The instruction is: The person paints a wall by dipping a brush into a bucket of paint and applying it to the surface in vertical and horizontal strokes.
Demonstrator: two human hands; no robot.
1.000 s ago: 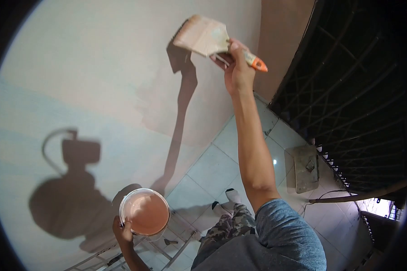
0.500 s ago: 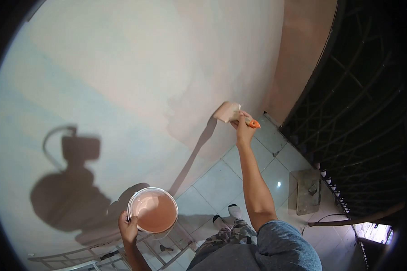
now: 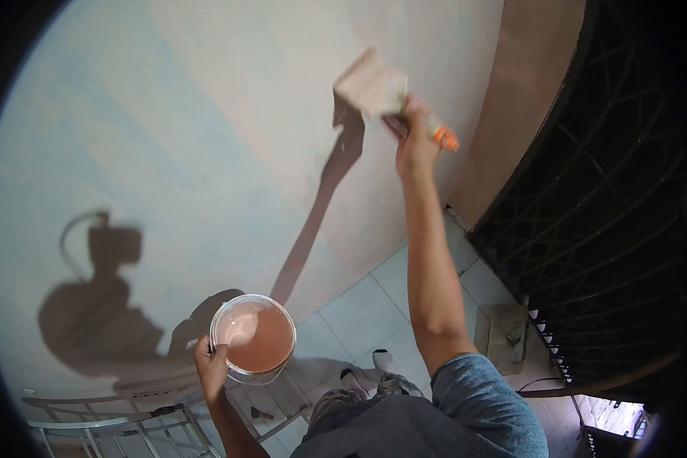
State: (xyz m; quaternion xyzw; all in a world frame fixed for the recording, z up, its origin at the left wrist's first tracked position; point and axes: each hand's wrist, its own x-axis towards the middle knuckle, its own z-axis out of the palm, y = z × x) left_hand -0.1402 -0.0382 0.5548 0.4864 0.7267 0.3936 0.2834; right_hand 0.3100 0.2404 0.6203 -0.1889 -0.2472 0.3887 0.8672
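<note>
My right hand (image 3: 418, 141) grips the handle of a wide paintbrush (image 3: 372, 82), which has an orange handle end. Pinkish paint coats the bristles, and they are at the pale wall (image 3: 229, 130); whether they touch it is hard to tell. Low on the left, my left hand (image 3: 212, 365) holds a white bucket (image 3: 291, 336) by its rim, thumb over the edge. Peach-pink paint (image 3: 263, 343) is inside the bucket. The wall carries blotchy pink and light blue areas, with shadows of my head, arm and brush across it.
A metal ladder (image 3: 114, 422) lies at lower left, near a small dark-handled tool (image 3: 261, 413) on the tiled floor (image 3: 366, 309). To the right stands a dark folding metal gate (image 3: 588, 198). A flat board-like piece (image 3: 505, 340) is on the floor beside it.
My right hand and the brush have moved up the wall and slightly left. The bucket in my left hand sits a little higher and further left in view.
</note>
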